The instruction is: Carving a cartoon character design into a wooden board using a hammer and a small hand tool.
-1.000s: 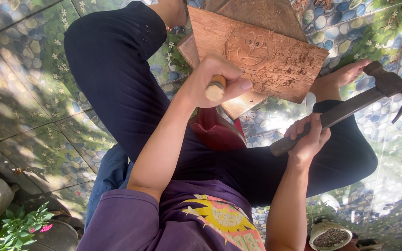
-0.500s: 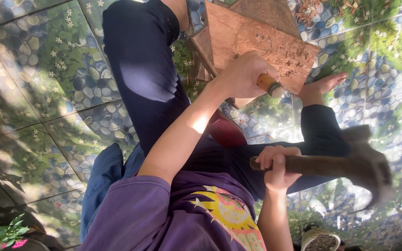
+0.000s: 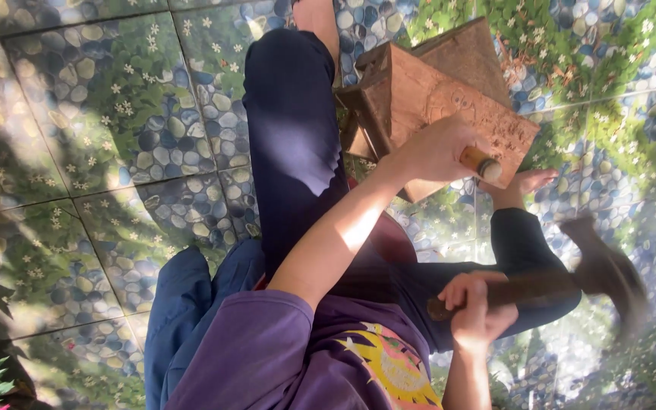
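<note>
— What are your hands on?
— Your left hand (image 3: 434,152) is closed around a wooden-handled chisel (image 3: 481,163) set against the carved wooden panel (image 3: 449,106).
— And farther right?
— Your right hand (image 3: 476,307) grips a hammer (image 3: 563,281), its blurred head over the patterned floor (image 3: 93,129).

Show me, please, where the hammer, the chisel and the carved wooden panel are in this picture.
hammer (image 3: 540,285): head view, on the wooden handle between grip and head.
chisel (image 3: 482,163): head view, on the wooden handle end sticking out of the fist.
carved wooden panel (image 3: 438,95): head view, on the carved top face.
</note>
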